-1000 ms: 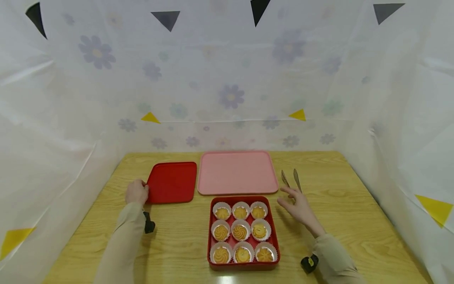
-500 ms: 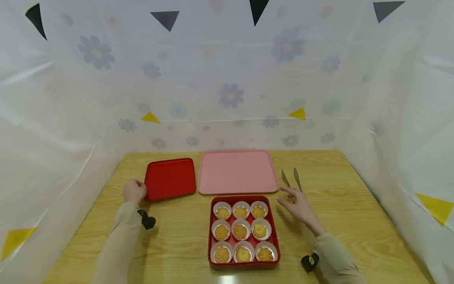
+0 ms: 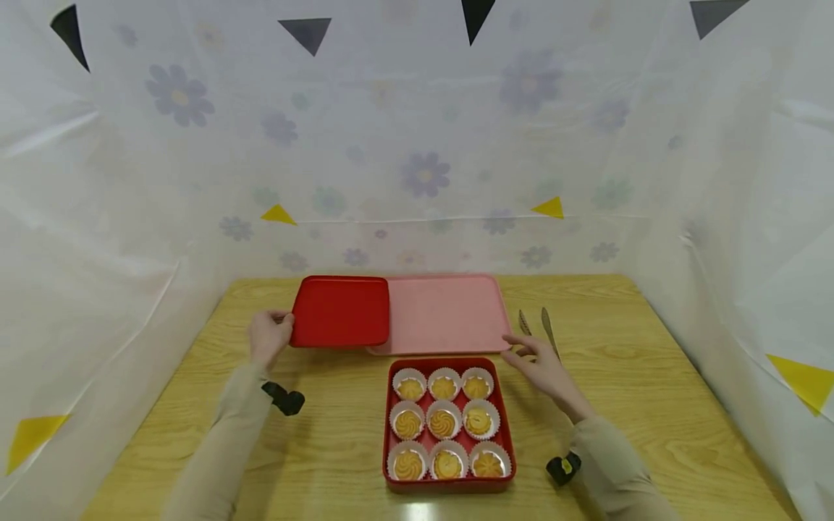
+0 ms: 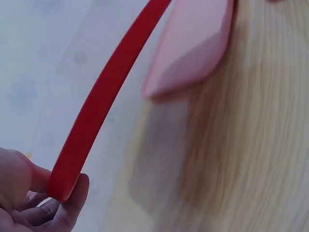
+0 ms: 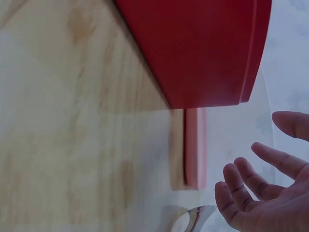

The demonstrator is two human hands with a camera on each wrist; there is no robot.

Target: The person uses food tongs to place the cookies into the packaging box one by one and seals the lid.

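Observation:
My left hand (image 3: pixel 270 336) pinches the left edge of a flat red lid (image 3: pixel 341 311). In the left wrist view, the lid (image 4: pixel 99 106) is raised above the table, with thumb and fingers on either side of its rim. The lid covers the left part of the pink tray (image 3: pixel 449 315) in the head view. My right hand (image 3: pixel 541 365), fingers spread and holding nothing, hovers by the right rear corner of a red box (image 3: pixel 449 487). Inside the box, swirled cookies (image 3: pixel 443 423) sit in white paper cups. Metal tongs (image 3: pixel 549 329) lie just beyond that hand, their near end hidden.
The wooden table (image 3: pixel 326 434) is enclosed by white flowered sheeting (image 3: pixel 417 130) at the back and both sides. The pink tray stands at the back, right behind the box. Bare table shows left of the box and at the far right.
My left hand has lifted the red lid off the table and carried it rightward and back, over the pink tray's left part. My right hand has shifted slightly left, still holding nothing.

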